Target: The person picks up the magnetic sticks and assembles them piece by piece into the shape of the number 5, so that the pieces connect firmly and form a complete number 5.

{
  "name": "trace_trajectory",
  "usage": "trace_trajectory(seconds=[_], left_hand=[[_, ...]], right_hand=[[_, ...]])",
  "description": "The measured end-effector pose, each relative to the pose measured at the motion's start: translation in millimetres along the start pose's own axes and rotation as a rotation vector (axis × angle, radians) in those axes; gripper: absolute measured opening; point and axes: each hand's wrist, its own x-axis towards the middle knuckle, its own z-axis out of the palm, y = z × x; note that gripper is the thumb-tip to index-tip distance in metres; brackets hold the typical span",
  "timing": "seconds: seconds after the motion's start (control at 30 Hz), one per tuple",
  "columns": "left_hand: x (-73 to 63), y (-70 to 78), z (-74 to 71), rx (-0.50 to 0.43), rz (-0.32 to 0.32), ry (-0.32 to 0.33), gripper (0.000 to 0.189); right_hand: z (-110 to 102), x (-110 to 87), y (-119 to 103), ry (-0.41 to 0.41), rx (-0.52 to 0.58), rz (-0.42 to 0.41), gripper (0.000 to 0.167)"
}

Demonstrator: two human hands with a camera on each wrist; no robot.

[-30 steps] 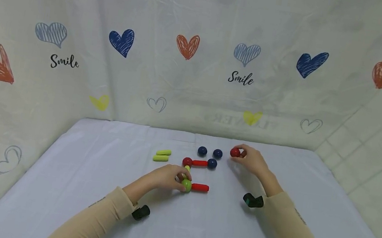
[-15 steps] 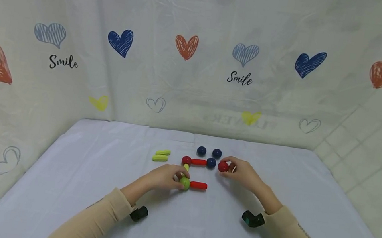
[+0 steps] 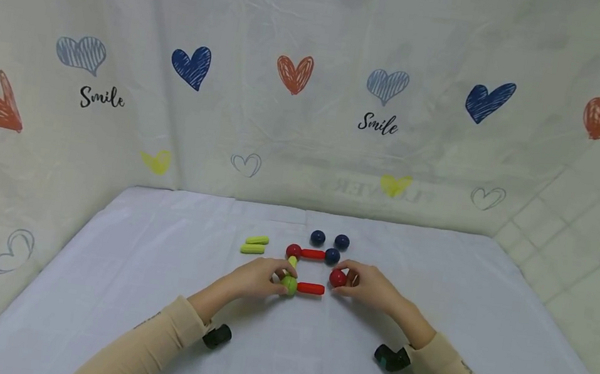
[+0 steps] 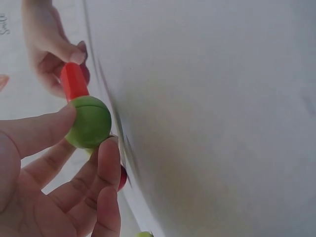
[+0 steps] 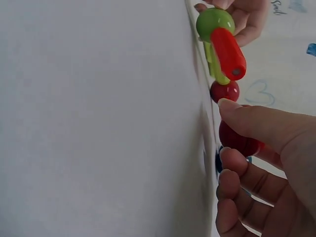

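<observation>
Left hand (image 3: 256,277) — pinching the green ball (image 4: 91,121). Right hand (image 3: 369,284) — pinching a red ball (image 3: 337,278), right of the green ball. Near red rod (image 3: 311,288): joined to the green ball, long axis sideways, free end pointing right. Farther than the green ball: second red ball (image 3: 294,251), far red rod (image 3: 312,254), blue ball (image 3: 332,256), in line.
</observation>
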Motion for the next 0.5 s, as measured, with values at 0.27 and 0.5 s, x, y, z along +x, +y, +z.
trace_trajectory(seconds=[0.27, 0.5], left_hand=[[1.5, -0.1, -0.3, 0.01, 0.0, -0.003, 0.029], [1.4, 0.1, 0.0, 0.007, -0.005, -0.01, 0.028]], right_hand=[[-1.2, -6.3, -6.2, -0.046, 0.015, -0.029, 0.036], [-0.9, -8.8, -4.4, -0.105, 0.048, -0.08, 0.038]])
